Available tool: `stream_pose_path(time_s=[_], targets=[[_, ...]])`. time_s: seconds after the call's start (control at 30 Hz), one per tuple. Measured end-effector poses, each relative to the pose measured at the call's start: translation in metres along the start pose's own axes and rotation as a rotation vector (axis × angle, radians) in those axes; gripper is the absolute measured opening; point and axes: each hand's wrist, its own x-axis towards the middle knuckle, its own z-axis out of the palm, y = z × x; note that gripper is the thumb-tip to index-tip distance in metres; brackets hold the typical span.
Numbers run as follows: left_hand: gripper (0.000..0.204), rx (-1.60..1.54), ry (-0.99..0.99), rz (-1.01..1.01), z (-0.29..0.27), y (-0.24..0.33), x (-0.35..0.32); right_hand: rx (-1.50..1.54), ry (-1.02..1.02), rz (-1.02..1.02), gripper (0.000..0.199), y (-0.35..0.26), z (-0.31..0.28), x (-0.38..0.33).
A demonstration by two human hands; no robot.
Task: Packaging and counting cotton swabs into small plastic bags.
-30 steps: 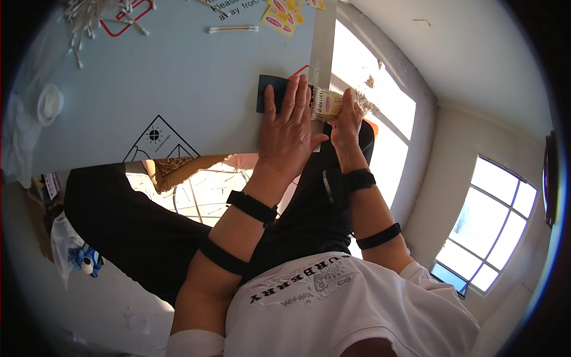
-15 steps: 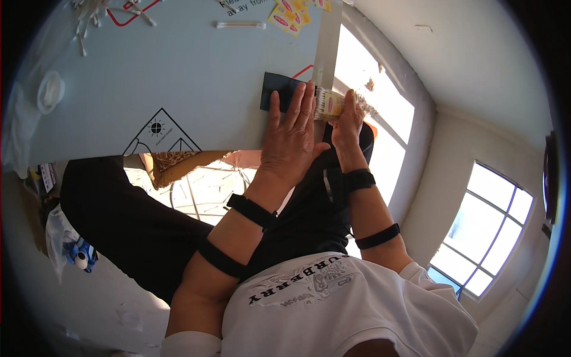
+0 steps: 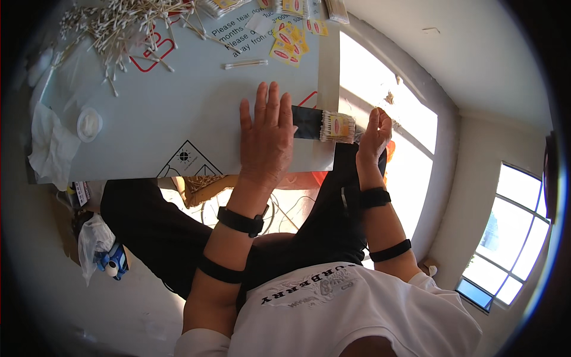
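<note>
My left hand (image 3: 266, 134) lies flat on the grey board, palm down with the fingers stretched out. Just to its right a flat black piece (image 3: 307, 123) reaches toward the board's right edge. A pack of cotton swabs (image 3: 338, 127) with a yellow label sits at the end of that black piece, white tips in a row. My right hand (image 3: 375, 140) is just right of the pack, beyond the board's edge. Its thumb and fingers are drawn together; what they hold, if anything, I cannot make out. Something clear and crinkled shows between pack and hand.
A heap of loose cotton swabs (image 3: 128, 30) covers the board's far left. Yellow labels (image 3: 288, 43) and more swab packs (image 3: 291, 6) lie at the far right. One swab (image 3: 245, 63) lies apart. A white round lid-like piece (image 3: 89, 124) is near the left edge.
My left hand has slid left, off the black piece, which now shows more. The right hand has moved away from the pack's end. The view has shifted, showing more of the board's far side.
</note>
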Motion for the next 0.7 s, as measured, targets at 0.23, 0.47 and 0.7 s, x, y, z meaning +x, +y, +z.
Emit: stream_pose_path(time_s=[0.23, 0.47, 0.7], targets=[[0.040, 0.135, 0.230, 0.008, -0.034, -0.082, 0.056, 0.210, -0.637, -0.283, 0.021, -0.101, 0.051, -0.017], [0.018, 0.183, 0.246, 0.011, -0.026, -0.075, 0.037, 0.210, -0.647, -0.385, 0.026, -0.148, 0.145, -0.015], [0.020, 0.131, 0.190, -0.006, -0.042, -0.074, 0.016, 0.030, -0.695, -0.629, 0.008, -0.150, 0.170, -0.015]])
